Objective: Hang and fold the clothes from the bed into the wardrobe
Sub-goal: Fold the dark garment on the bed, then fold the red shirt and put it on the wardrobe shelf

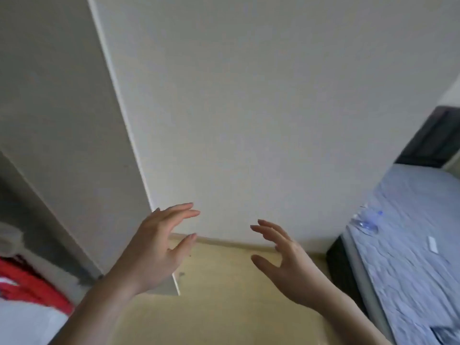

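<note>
Both hands hang in front of me over the floor, empty, palms facing each other. My left hand (pixel 159 247) has relaxed, spread fingers and is in front of the lower edge of the open white wardrobe door (pixel 82 145). My right hand (pixel 286 255) is also spread and holds nothing. Inside the wardrobe at the lower left lie a red garment (pixel 32 285) and white cloth (pixel 27 324). The bed (pixel 410 245) with a blue-grey striped sheet is at the right.
A white wall (pixel 261 108) fills the middle. Yellowish floor (pixel 224 307) lies below the hands. On the bed rest a clear plastic bottle (pixel 366 221) and a small white tag (pixel 433 244). A dark headboard or frame (pixel 433 140) stands at the far right.
</note>
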`<move>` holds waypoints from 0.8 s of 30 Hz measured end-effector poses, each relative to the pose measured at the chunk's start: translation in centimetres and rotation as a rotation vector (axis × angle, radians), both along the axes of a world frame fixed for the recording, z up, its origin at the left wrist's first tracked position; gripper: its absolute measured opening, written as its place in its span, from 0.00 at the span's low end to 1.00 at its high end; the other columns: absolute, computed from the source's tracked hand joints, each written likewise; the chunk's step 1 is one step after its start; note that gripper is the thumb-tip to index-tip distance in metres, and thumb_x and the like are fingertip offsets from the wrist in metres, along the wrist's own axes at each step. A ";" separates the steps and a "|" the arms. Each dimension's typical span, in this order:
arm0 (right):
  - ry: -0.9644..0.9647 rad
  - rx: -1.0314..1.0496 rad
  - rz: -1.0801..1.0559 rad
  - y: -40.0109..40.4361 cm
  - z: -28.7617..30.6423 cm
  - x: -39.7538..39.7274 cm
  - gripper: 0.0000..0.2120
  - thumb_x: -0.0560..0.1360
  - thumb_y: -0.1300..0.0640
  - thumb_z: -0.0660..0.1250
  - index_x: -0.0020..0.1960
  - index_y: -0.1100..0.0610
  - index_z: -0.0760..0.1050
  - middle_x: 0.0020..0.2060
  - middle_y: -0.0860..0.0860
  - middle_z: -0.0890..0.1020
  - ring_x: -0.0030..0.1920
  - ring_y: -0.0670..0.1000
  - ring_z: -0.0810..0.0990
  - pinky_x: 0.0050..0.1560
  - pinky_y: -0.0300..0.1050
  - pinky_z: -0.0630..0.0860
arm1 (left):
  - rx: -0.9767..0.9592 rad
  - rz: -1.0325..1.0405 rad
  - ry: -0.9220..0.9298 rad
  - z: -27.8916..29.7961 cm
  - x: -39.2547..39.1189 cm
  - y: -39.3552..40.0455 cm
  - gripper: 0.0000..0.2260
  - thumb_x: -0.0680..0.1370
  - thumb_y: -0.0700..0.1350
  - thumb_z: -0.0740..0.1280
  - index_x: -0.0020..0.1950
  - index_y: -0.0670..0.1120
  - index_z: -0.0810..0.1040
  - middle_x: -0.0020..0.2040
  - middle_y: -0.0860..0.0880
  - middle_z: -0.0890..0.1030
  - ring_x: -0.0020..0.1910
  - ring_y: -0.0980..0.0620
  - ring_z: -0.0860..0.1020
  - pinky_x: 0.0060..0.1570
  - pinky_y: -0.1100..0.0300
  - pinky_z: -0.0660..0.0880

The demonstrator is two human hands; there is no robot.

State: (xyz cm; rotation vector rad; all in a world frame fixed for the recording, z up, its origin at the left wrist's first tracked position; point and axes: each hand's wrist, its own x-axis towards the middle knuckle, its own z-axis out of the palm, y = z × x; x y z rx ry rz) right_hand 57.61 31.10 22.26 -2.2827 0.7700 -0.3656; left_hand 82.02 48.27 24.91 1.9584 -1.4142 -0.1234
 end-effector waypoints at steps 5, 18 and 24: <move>-0.019 0.041 -0.289 -3.9 -1.7 -17.2 0.26 0.78 0.44 0.70 0.74 0.34 0.66 0.73 0.26 0.61 0.69 0.32 0.69 0.72 0.44 0.71 | 0.051 -0.273 -0.007 -1.1 -14.2 -10.4 0.17 0.80 0.53 0.70 0.69 0.60 0.76 0.73 0.68 0.69 0.73 0.72 0.61 0.78 0.53 0.59; -0.070 0.130 -0.891 -5.6 -4.5 -47.0 0.25 0.79 0.41 0.68 0.72 0.31 0.65 0.73 0.25 0.60 0.68 0.33 0.70 0.71 0.45 0.71 | 0.290 -0.911 -0.107 -3.8 -42.1 -29.4 0.19 0.80 0.56 0.69 0.70 0.64 0.74 0.75 0.68 0.64 0.74 0.66 0.64 0.78 0.58 0.59; -0.045 0.172 -1.078 -7.8 -4.8 -56.5 0.25 0.79 0.43 0.69 0.73 0.34 0.65 0.74 0.29 0.61 0.68 0.36 0.70 0.69 0.43 0.71 | 0.332 -1.105 -0.099 -5.8 -52.9 -37.4 0.19 0.80 0.57 0.68 0.71 0.66 0.72 0.76 0.70 0.62 0.76 0.64 0.61 0.77 0.59 0.58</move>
